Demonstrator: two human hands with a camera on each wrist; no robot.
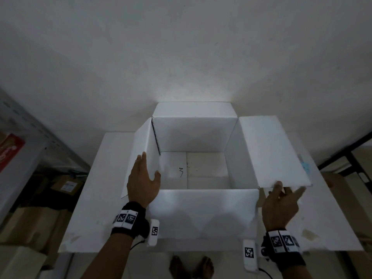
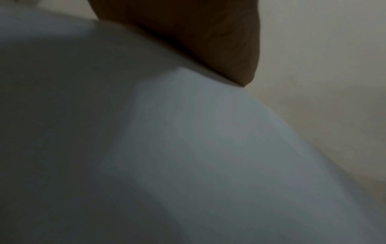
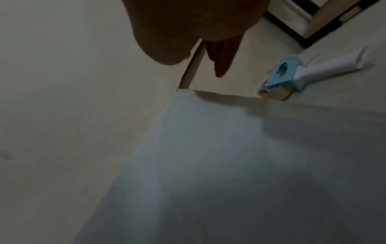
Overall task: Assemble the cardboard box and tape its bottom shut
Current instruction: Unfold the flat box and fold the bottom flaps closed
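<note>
A white cardboard box (image 1: 201,210) stands open-topped on a white table (image 1: 94,208), its four top flaps spread outward. Its floor shows folded flaps and a handwritten mark. My left hand (image 1: 142,178) lies flat on the left flap (image 1: 138,141), fingers straight, thumb spread toward the box's inside. The left wrist view shows only my palm (image 2: 208,41) on white board. My right hand (image 1: 281,200) pinches the near edge of the right flap (image 1: 271,150), thumb on top and fingers beneath. A blue and white tape dispenser (image 3: 286,77) lies on the table beyond that flap, just peeking out (image 1: 306,166) in the head view.
A grey metal shelf (image 1: 22,150) stands at the left, with brown cartons (image 1: 66,186) on the floor under it. A dark frame (image 1: 346,152) is at the right. A pale wall rises right behind the table. My bare feet (image 1: 191,266) show below the near edge.
</note>
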